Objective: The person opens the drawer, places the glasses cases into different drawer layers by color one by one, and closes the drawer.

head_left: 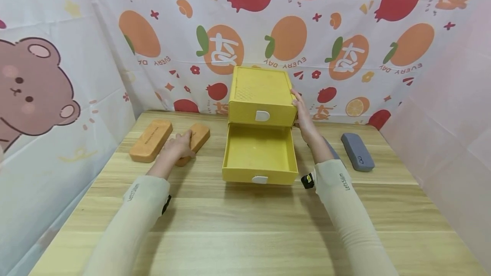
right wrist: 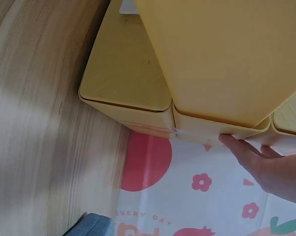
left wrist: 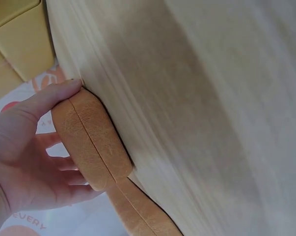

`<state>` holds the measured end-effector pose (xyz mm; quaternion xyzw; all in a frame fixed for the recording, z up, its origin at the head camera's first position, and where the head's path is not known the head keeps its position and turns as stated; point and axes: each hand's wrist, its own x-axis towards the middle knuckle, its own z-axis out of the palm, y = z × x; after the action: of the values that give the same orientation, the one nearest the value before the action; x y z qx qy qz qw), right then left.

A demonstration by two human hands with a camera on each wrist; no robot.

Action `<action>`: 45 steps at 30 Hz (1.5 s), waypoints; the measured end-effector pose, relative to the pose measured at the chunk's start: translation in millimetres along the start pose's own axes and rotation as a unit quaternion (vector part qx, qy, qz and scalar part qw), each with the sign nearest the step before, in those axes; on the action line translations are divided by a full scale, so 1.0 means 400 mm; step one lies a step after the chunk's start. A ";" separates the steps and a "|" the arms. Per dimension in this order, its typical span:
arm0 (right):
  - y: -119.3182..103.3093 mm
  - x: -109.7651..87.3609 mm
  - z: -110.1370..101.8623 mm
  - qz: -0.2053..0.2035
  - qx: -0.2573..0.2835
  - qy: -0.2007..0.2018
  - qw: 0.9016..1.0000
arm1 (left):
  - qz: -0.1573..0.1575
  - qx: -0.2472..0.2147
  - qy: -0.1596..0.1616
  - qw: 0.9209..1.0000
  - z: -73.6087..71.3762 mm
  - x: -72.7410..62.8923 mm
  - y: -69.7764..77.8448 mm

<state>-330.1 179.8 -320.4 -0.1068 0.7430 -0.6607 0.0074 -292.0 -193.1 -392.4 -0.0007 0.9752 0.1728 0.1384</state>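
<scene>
My left hand (head_left: 177, 146) grips an orange glasses case (head_left: 200, 134) on the table's left side. In the left wrist view, the thumb lies over the near end of this case (left wrist: 91, 140) and the fingers are along its far side. My right hand (head_left: 305, 118) rests with fairly straight fingers on the right side of a yellow drawer unit (head_left: 264, 82). The drawer (head_left: 264, 152) below the unit's shut top drawer is pulled out and holds nothing visible. In the right wrist view, another shut section (right wrist: 123, 64) with a white handle sits beneath the pulled-out drawer.
A second orange case (head_left: 151, 139) lies left of the gripped one. On the right lies a grey-blue glasses case (head_left: 357, 152); another blue case (head_left: 333, 149) is partly hidden behind my right forearm. A fruit-print cloth (head_left: 257, 29) hangs behind the wooden table (head_left: 245, 233).
</scene>
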 end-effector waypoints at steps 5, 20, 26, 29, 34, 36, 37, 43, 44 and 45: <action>-0.002 0.000 0.003 0.006 0.008 -0.005 1.000 | 0.001 0.001 0.014 1.000 0.005 0.003 -0.006; -0.061 -0.045 0.017 0.007 -0.002 -0.020 1.000 | 0.003 0.011 0.046 0.999 0.021 0.004 -0.009; -0.063 -0.046 0.018 0.008 0.000 -0.019 1.000 | 0.006 0.019 0.050 0.999 0.018 -0.007 -0.007; -0.060 -0.044 0.016 0.003 -0.001 -0.019 1.000 | 0.005 0.016 0.050 0.999 0.016 -0.014 -0.003; -0.032 -0.022 0.005 0.002 0.003 -0.018 1.000 | 0.006 0.010 0.046 0.999 0.009 -0.031 0.006; -0.018 -0.010 0.001 0.006 0.008 -0.016 1.000 | 0.005 0.007 0.044 0.999 0.004 -0.039 0.010; -0.012 -0.004 -0.001 0.008 0.011 -0.014 1.000 | 0.005 0.005 0.042 0.999 0.002 -0.044 0.013; -0.004 0.002 0.001 0.011 0.004 -0.005 1.000 | 0.010 -0.006 0.054 0.998 -0.007 -0.072 0.027; -0.004 0.002 0.001 0.010 0.001 -0.004 1.000 | 0.011 -0.008 0.058 0.998 -0.008 -0.075 0.029; -0.004 0.000 0.001 0.009 -0.001 -0.005 1.000 | 0.012 -0.010 0.062 0.998 -0.009 -0.078 0.029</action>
<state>-329.8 179.3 -318.6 -0.1035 0.7444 -0.6595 0.0165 -263.4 -184.7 -376.7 -0.0008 0.9801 0.1834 0.0760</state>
